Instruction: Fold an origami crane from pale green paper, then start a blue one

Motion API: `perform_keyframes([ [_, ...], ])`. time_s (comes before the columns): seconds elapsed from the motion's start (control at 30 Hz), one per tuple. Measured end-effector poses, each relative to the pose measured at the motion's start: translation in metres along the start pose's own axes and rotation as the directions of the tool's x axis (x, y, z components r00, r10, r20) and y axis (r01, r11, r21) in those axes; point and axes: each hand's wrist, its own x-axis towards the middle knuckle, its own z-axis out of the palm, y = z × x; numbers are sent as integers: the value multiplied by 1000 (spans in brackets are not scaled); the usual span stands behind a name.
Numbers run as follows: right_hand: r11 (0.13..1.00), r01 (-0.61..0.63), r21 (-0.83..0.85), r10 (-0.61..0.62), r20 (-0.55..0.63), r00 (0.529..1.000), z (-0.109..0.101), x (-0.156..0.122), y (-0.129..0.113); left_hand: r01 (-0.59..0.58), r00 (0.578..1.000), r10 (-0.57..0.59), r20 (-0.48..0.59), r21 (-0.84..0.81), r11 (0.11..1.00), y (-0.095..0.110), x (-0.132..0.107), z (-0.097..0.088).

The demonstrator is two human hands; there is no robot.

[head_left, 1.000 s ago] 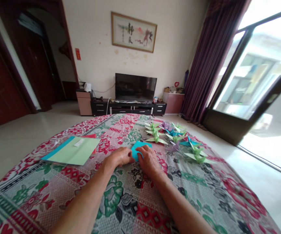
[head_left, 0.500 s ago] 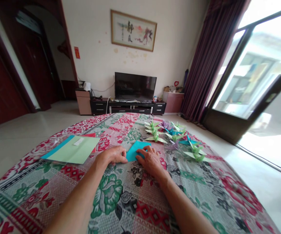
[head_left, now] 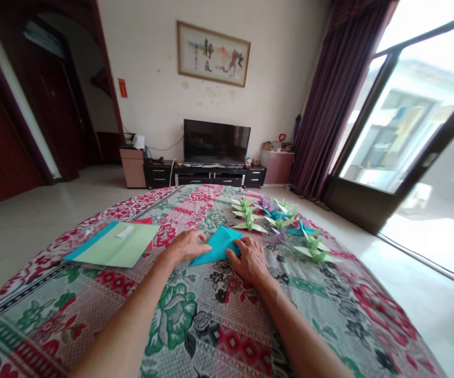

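A folded sheet of blue origami paper lies on the patterned tablecloth in front of me, with a pointed flap at its far edge and a sharp corner toward the lower left. My left hand is at its left edge, thumb on the paper and the other fingers curled. On the right corner, my right hand is closed with bent fingers and the thumb along the edge. Fingertips beneath the paper are hidden. Just beyond my right hand stand several folded paper cranes, among them a green crane and a purple crane.
To the left lies a stack of coloured paper, light green on top, with a small white piece on it. More cranes, including another green crane, spread to the right. The round table's cloth carries everything. A television stands beyond.
The blue paper now shows a pointed flap and a longer left corner. My left hand has shifted slightly up and left, and my right hand slightly right. The view has tilted a little.
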Motion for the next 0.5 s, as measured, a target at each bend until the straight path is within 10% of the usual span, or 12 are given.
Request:
perform_keyframes([
  [0.23, 996, -35, 84, 36, -18, 999, 3, 2, 1, -154, 969, 179, -172, 148, 977, 16, 8, 27],
  [0.5, 926, 103, 364, -86, -63, 994, 7, 8, 9, -3, 970, 32, -242, 120, 993, 18, 7, 20],
])
